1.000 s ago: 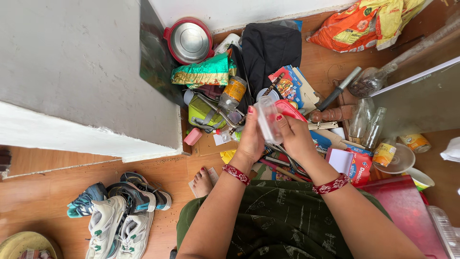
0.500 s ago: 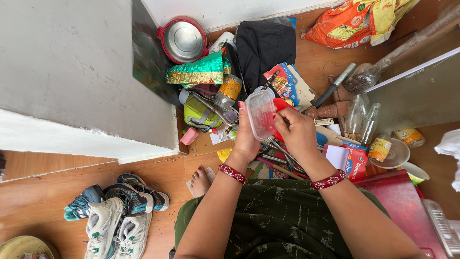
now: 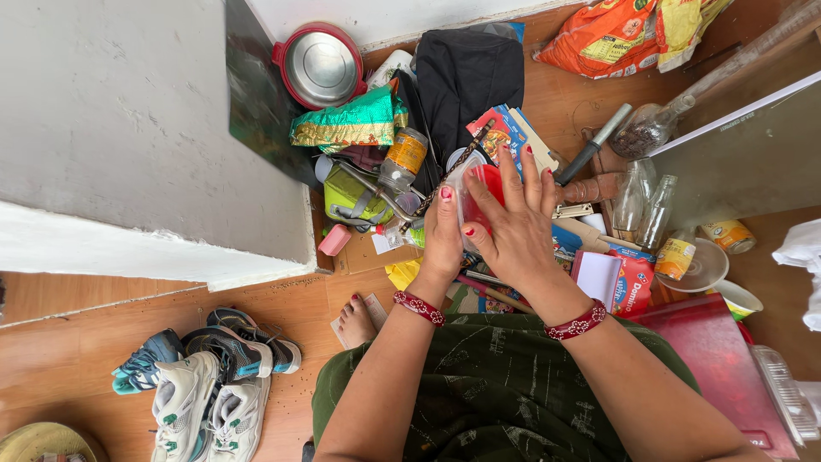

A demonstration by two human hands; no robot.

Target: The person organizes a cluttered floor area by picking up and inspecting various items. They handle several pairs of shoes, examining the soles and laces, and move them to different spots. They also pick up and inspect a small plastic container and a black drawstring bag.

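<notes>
Both your hands meet over the crowded floor by the white wall's corner, your left hand (image 3: 445, 244) clasping a clear plastic container (image 3: 469, 198) with a red lid (image 3: 486, 184) that your right hand (image 3: 513, 227) presses flat, fingers spread, above cluttered bottles and packets.

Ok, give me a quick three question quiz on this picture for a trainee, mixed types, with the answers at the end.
1. True or false: the right hand lies flat over the clear box with its red lid.
2. Which hand grips the box from the side? A left hand B right hand
3. Fill in: the steel bowl has a ___ rim.

Key: 1 true; 2 A; 3 red
</notes>
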